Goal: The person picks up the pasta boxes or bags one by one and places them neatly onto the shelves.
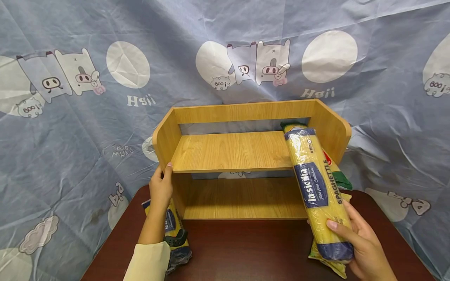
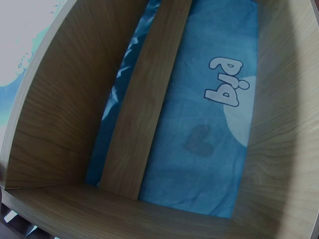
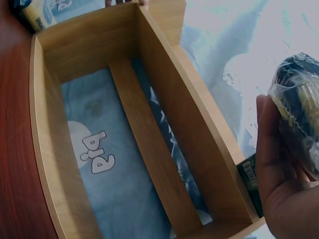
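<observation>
My right hand [image 1: 365, 238] grips a yellow and blue packet of spaghetti [image 1: 313, 187] near its lower end. The packet slants upright before the right end of a two-tier wooden shelf [image 1: 232, 150]. In the right wrist view, the same hand [image 3: 279, 164] holds the packet's wrapped end [image 3: 301, 109]. My left hand [image 1: 161, 185] grips the shelf's left side panel at upper-board height, thumb towards the inside. Partly hidden behind the held spaghetti, a green-ended packet [image 1: 341, 179] lies on the upper board's right end, its near end jutting past the front edge.
Another blue and yellow spaghetti packet [image 1: 170, 218] lies left of the shelf, partly behind my left forearm. A yellow packet [image 1: 332, 265] shows beneath the held one, mostly covered. The shelf stands on a dark red-brown table [image 1: 239, 249], before a printed blue-grey cloth [image 1: 175, 50].
</observation>
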Available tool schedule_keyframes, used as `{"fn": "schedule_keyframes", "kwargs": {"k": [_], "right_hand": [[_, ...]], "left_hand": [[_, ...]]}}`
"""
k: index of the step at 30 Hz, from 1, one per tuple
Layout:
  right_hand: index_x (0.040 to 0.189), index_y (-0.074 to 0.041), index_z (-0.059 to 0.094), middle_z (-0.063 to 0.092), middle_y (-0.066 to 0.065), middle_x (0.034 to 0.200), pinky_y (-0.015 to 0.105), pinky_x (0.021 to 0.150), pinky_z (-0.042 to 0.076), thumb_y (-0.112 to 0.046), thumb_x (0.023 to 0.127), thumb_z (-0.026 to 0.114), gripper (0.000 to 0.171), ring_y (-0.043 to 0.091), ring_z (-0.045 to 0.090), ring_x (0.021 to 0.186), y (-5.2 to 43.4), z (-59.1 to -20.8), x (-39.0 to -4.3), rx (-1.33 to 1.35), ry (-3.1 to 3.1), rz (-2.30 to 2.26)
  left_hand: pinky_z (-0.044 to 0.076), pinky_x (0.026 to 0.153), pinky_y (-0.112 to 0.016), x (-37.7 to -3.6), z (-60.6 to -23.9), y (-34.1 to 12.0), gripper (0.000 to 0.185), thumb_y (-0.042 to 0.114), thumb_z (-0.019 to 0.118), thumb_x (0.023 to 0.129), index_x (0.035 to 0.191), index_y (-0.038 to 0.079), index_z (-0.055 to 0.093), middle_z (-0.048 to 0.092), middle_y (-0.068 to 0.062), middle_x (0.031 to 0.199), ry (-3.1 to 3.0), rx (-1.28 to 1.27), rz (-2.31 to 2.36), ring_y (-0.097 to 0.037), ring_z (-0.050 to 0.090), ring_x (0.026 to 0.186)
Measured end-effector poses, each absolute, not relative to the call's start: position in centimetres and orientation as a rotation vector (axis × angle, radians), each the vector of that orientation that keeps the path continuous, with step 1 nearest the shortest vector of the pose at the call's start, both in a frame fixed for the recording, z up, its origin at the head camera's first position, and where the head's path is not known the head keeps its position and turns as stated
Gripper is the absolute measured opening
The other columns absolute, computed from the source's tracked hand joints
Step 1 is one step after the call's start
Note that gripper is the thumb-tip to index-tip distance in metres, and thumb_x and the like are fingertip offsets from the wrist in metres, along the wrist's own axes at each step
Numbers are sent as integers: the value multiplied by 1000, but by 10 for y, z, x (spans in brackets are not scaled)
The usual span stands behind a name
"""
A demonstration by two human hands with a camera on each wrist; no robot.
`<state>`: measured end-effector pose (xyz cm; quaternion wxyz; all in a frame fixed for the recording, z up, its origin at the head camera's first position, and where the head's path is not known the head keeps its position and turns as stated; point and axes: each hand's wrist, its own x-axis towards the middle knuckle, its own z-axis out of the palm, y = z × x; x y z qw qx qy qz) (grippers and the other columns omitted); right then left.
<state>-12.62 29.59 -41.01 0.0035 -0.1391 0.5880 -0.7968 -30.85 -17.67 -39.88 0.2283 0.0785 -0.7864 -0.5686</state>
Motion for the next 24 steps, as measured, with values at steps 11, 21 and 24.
{"fn": "schedule_keyframes", "kwargs": {"k": [11,21,24], "right_hand": [[163,-22,-1,61,-5,131,38,79,62,-3,107,40,72,19,71,105,277,-409,-132,-316,1880,-2452],[161,-25,14,62,-3,131,35,79,61,-2,107,39,64,19,71,105,263,-411,-140,-397,1852,-2453],[161,-25,14,62,-3,131,35,79,61,-3,107,40,64,19,71,105,259,-411,-142,-376,1839,-2464]], "left_hand": [[47,99,-50,-309,-400,-177,59,65,48,98,133,21,63,68,-17,126,-2171,218,-1576,-34,62,115],[47,101,-51,-309,-399,-176,58,65,49,98,135,21,62,67,-18,128,-2170,215,-1576,-35,61,118],[47,101,-51,-309,-400,-176,58,65,49,98,134,21,62,67,-17,128,-2167,214,-1581,-34,61,117]]}}
